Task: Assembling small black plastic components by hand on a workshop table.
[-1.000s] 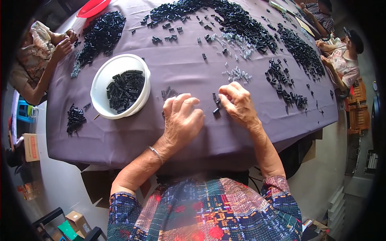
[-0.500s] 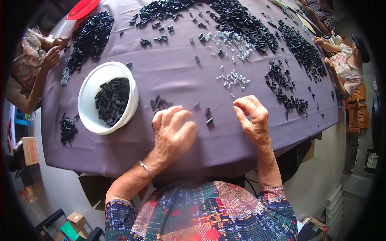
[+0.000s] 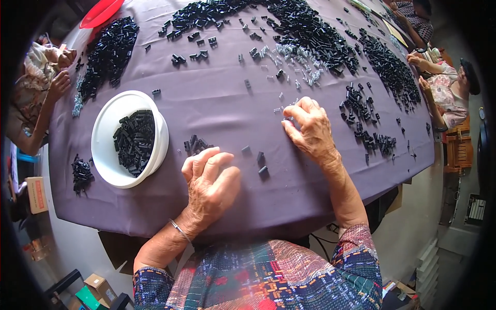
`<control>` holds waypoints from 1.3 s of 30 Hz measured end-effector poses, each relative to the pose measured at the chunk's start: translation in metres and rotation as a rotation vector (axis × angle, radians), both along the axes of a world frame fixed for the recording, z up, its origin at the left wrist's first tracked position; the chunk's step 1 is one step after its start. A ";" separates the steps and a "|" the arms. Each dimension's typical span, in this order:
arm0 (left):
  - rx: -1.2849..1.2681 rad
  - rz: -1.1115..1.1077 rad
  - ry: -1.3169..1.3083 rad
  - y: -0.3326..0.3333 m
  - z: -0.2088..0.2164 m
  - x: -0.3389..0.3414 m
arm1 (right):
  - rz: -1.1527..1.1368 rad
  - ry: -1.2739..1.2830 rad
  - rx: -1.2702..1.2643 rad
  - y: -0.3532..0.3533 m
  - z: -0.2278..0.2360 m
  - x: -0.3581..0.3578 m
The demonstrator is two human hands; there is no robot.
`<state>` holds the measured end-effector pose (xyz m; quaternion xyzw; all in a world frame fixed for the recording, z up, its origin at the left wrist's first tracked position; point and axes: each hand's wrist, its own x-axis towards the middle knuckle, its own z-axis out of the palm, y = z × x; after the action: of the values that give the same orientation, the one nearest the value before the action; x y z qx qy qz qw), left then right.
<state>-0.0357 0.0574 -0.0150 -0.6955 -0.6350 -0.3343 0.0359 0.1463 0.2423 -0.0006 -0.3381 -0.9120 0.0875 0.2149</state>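
Observation:
My left hand (image 3: 211,180) hovers low over the cloth with its fingers curled in; whatever may be inside them is hidden. Just beyond its fingertips lies a small cluster of black plastic pieces (image 3: 195,143). My right hand (image 3: 312,132) reaches into a little pile of small metal springs (image 3: 279,109), thumb and fingertips brought together; it covers most of that pile. Between my hands lie a few loose black pieces (image 3: 263,171). To the left of my left hand stands a white plastic bowl (image 3: 161,137), partly filled with black pieces (image 3: 135,142).
A purple-grey cloth (image 3: 217,106) covers the table. Large heaps of black pieces (image 3: 315,36) and more springs (image 3: 310,75) lie farther off. A red basin (image 3: 101,13) stands far left. Other people's hands (image 3: 59,85) work at the left and right edges.
My right hand has moved forward and left onto the spring pile. My left hand has shifted slightly left and nearer to me. The view has tilted a little.

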 end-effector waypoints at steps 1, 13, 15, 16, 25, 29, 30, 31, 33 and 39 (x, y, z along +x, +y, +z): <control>-0.003 -0.001 -0.003 0.000 0.001 0.000 | -0.005 -0.001 0.016 0.000 -0.004 -0.001; 0.034 -0.003 0.006 0.003 0.000 -0.003 | -0.157 0.573 -0.675 -0.045 0.019 0.021; 0.034 0.016 0.006 0.001 0.001 -0.002 | -0.172 0.652 -0.818 -0.057 0.014 0.023; 0.030 0.015 0.012 0.002 0.001 -0.001 | -0.169 0.621 -0.818 -0.059 0.010 0.027; 0.053 -0.007 0.032 0.003 0.004 -0.003 | 0.036 0.542 -0.663 -0.067 0.001 0.029; -0.010 -0.050 0.092 -0.006 0.025 0.007 | 0.078 0.528 -0.535 -0.072 -0.009 0.032; -0.013 -0.050 0.098 -0.005 0.029 0.010 | 0.060 0.527 -0.535 -0.075 -0.010 0.032; -0.038 -0.057 0.101 -0.004 0.031 0.014 | 0.080 0.546 -0.476 -0.077 -0.012 0.032; -0.088 -0.048 0.120 0.002 0.033 0.023 | 0.073 0.570 -0.475 -0.080 -0.016 0.030; -0.194 -0.014 0.087 0.021 0.014 0.043 | 0.131 0.597 -0.406 -0.080 -0.019 0.032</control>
<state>0.0072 0.0788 -0.0005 -0.7140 -0.6573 -0.2410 -0.0064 0.1782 0.1622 -0.0192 -0.2741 -0.7929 0.3753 0.3942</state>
